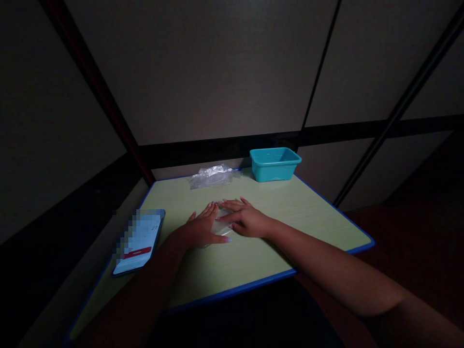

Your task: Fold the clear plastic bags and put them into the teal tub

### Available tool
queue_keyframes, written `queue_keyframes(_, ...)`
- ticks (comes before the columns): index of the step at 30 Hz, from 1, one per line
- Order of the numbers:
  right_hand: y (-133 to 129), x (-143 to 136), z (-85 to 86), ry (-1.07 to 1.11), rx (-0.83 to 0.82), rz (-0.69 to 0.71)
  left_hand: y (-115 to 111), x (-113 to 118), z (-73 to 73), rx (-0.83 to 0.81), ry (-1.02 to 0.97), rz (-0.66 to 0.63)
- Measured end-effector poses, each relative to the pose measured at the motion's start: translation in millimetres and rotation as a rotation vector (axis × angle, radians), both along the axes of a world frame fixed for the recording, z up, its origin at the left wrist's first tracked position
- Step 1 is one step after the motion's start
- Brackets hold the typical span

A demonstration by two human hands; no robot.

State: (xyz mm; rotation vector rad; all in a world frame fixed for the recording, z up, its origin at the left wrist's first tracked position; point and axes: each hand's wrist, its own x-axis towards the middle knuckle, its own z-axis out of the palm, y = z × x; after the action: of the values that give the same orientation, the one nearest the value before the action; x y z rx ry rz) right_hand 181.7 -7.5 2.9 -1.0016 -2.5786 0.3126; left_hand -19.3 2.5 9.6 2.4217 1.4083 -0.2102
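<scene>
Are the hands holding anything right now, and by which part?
No definite hold: the left hand lies spread, palm down, over a clear plastic piece; the right hand lies over it too, but whether it pinches an edge is unclear.

Passage at right, obstacles far and left.
The pale yellow-green, blue-edged tabletop [308,210] is open between the bare right forearm [326,258] and the turquoise rectangular plastic tub [274,170]; crumpled clear plastic film [212,178] obstructs far centre, a flat lit-screen tablet [143,237] the left.
</scene>
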Motion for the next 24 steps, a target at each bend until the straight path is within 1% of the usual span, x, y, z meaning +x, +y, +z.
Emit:
queue_keyframes(3,1.0,-3.4,-1.1,0.028,0.053,0.053,-0.2,-0.3,3.1,-0.012,0.001,-0.037)
queue_keyframes(6,3.7,-4.6,-4.2,0.059,0.070,0.105,0.6,-2.7,8.4,-0.056,0.014,-0.099)
queue_keyframes(8,4.0,-4.2,-5.1,0.078,0.068,0.108,1.7,-4.7,10.7,-0.082,0.015,-0.122)
queue_keyframes(12,0.7,-2.3,-3.1,0.084,0.044,0.066,3.2,-6.7,10.5,-0.100,0.000,-0.120)
queue_keyframes(18,-0.9,-2.1,-1.0,0.054,0.014,0.093,2.8,-5.8,9.1,-0.085,-0.031,-0.112)
queue_keyframes(24,-2.3,-2.2,-1.4,-0.001,0.006,0.078,2.7,-8.5,8.4,-0.075,-0.029,-0.086)
